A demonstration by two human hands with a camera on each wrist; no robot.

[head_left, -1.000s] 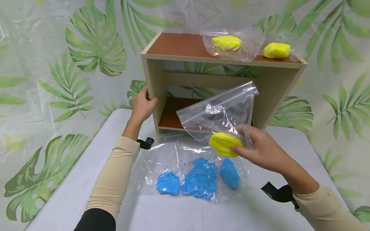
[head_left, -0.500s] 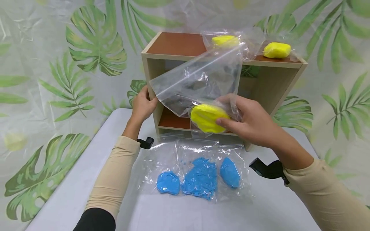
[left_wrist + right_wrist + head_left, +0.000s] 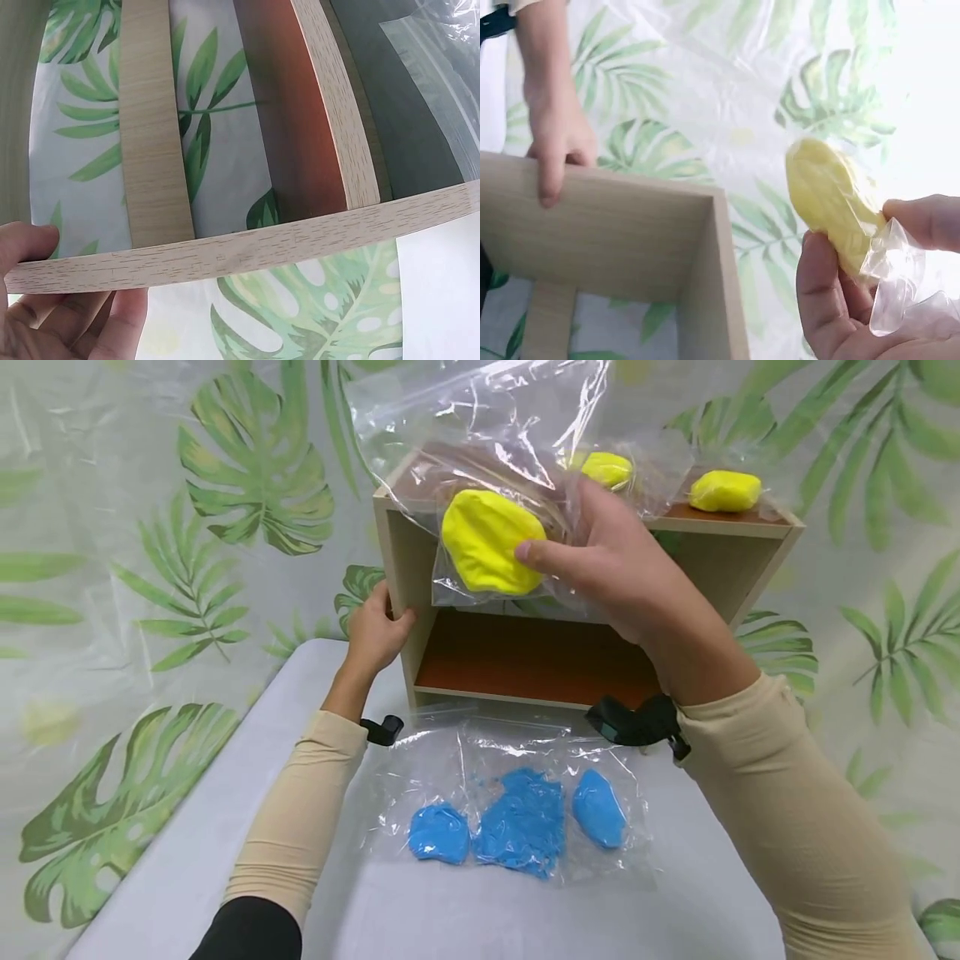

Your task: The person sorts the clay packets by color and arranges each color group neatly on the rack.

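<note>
I'm seemingly readying gentle placement, right hand (image 3: 618,560) pinching bagged yellow disc (image 3: 487,539) at twelve o'clock, left hand (image 3: 375,628) gripping beige wooden shelf (image 3: 525,656).

On the white table (image 3: 480,918) we have a wood-finish shelf unit (image 3: 536,656) and, just in front, three clear zip bags (image 3: 408,777) of blue clay (image 3: 523,822) side by side. On the unit's brown top panel (image 3: 677,512) we see two bagged yellow clay lumps (image 3: 725,492).

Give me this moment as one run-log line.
left hand: grips shelf side panel | right hand: holds bagged yellow lump aloft | shelf top: two yellow lumps | table: three bagged blue lumps
</note>
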